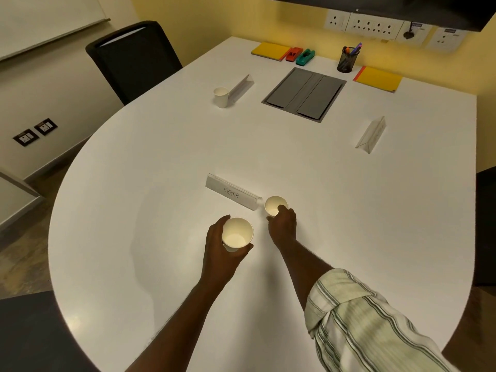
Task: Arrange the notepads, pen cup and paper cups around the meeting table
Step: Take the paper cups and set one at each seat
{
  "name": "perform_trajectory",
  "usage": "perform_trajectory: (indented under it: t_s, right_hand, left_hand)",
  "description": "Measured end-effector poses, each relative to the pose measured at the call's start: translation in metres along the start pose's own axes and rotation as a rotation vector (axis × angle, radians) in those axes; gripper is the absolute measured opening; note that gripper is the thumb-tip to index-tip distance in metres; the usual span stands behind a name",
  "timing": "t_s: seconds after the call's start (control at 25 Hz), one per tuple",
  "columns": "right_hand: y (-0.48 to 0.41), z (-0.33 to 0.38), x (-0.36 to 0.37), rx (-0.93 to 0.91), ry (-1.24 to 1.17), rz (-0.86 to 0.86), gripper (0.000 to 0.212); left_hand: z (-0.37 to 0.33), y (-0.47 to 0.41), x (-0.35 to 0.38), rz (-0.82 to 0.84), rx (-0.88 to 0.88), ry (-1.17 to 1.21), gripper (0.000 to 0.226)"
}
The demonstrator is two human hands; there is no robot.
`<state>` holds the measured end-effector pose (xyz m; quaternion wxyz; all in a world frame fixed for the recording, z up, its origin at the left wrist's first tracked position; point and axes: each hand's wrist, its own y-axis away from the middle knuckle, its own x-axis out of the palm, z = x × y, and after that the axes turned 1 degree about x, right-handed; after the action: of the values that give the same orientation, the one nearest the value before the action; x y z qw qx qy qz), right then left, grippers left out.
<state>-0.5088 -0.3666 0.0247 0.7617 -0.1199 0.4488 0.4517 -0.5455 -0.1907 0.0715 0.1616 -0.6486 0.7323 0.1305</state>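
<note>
My left hand (220, 247) grips a white paper cup (237, 233) just above the white table (134, 210), near me. To its right, my right hand (283, 224) holds a second paper cup (273, 204) that stands beside the right end of the "SIGMA" name card (232, 191). A third paper cup (221, 97) stands at the far left next to another name card (241, 88). At the far end sit two yellow notepads (270, 51) (378, 79) and a black mesh pen cup (347, 60) with pens in it.
A grey cable hatch (304, 93) is set into the table's far middle. A third name card (371, 135) stands at the right. Red (293, 53) and green (305, 57) tape dispensers lie by the left notepad. A black chair (134, 57) stands at the far left.
</note>
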Motion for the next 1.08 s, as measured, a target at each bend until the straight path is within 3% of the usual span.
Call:
perform_trajectory:
  t_s: [0.16, 0.4, 0.56, 0.76, 1.08]
  right_hand:
    - [0.011, 0.011, -0.01, 0.042, 0.005, -0.055, 0.058]
    - [0.054, -0.002, -0.031, -0.162, -0.09, -0.256, 0.042]
    - [0.103, -0.035, -0.043, -0.218, -0.158, -0.144, 0.055]
    - [0.163, -0.08, -0.078, -0.277, -0.169, 0.01, 0.09]
    - [0.208, -0.145, -0.146, -0.267, -0.253, -0.055, 0.089]
  left_hand:
    - [-0.006, 0.003, 0.0, 0.005, 0.007, 0.006, 0.086]
    - [-0.031, 0.012, 0.005, 0.061, 0.044, 0.044, 0.086]
    - [-0.044, 0.031, 0.018, 0.095, 0.069, 0.077, 0.084]
    - [-0.063, 0.071, 0.049, 0.199, 0.069, 0.087, 0.081]
    - [-0.102, 0.161, 0.112, 0.345, 0.072, 0.09, 0.083]
